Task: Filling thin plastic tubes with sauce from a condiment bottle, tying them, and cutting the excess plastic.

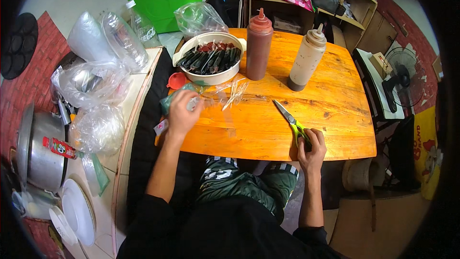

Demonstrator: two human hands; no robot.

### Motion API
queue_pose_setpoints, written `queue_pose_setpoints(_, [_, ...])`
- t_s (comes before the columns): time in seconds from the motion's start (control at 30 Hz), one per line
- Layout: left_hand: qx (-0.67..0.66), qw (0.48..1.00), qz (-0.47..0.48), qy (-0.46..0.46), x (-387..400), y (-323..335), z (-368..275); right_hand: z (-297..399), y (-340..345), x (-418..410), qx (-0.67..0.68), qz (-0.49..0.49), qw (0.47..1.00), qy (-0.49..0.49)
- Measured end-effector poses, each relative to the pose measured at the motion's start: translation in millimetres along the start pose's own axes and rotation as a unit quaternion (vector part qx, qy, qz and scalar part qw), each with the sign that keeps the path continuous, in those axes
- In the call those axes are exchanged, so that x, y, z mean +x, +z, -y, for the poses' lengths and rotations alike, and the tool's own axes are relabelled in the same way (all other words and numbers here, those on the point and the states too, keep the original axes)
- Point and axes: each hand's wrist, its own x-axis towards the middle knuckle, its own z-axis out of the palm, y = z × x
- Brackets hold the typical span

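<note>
My left hand [182,113] is over the table's left side, fingers curled around a small piece of clear plastic [193,103]. Green plastic [166,103] lies behind that hand, partly hidden by it. At the front right, my right hand [312,147] grips the lime-and-black handles of a pair of scissors [291,119]; the blades point away and to the left. Between the hands and the bowl lie several thin pale sticks [235,94] on clear plastic. A round cream bowl [212,78] holds several dark, narrow filled packets [210,59] and some dark red ones.
Two squeeze bottles, one red-brown [258,48] and one clear with dark liquid at its bottom [307,59], stand on the wooden table [337,108]. A red funnel [176,80] sits left of the bowl. Plastic bags [97,129], a pot [46,154] and plates [78,212] crowd the tiled counter.
</note>
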Motion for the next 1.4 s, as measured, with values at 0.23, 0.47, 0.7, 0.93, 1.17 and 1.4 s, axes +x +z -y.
queue_pose_setpoints(0.23, [0.058, 0.981, 0.136, 0.123, -4.1, 24.4, -5.3, 7.2, 0.6, 1.2, 0.003, -0.018, 1.000, -0.019])
queue_pose_setpoints(0.47, [0.038, 0.974, 0.180, 0.131, -13.5, 24.0, -19.9, 2.0, 4.1, -2.7, -0.007, -0.029, 0.999, -0.021])
queue_pose_setpoints(0.7, [0.019, 0.976, 0.148, 0.157, -32.3, 15.5, -42.9, 3.2, 5.5, -1.1, -0.016, -0.033, 0.999, -0.030])
queue_pose_setpoints(0.93, [-0.208, 0.951, 0.210, 0.089, -50.7, -8.4, -87.9, 29.2, 4.0, -2.5, 0.045, -0.053, 0.993, -0.091])
queue_pose_setpoints(1.17, [-0.471, 0.797, 0.369, -0.082, -77.7, 14.2, -88.7, 95.8, 23.4, 8.2, 0.369, 0.255, 0.887, -0.109])
queue_pose_setpoints(1.4, [-0.537, 0.724, 0.393, -0.181, -32.5, 53.1, -95.1, 63.4, 40.8, 23.3, 0.539, 0.273, 0.779, 0.170])
